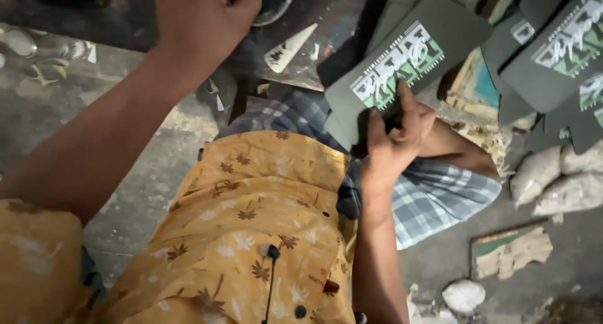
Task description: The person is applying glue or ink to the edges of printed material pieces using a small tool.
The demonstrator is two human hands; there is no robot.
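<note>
My right hand (394, 140) grips the lower edge of a dark green cut sheet with a white and green print (402, 60), held over my lap. My left hand (201, 16) reaches up and away toward the top of the view, next to a dark round container (276, 0); its fingers are curled and partly cut off by the frame edge, so whether it holds anything is hidden. My yellow leaf-patterned shirt and checked blue cloth fill the middle.
More dark green printed sheets (559, 48) lie stacked at the upper right. Pale filled bags (559, 173) rest at the right. Cardboard scraps (509, 252) and a whitish lump (463, 294) lie on the grey floor. A dark low board (326, 35) holds white cut offcuts.
</note>
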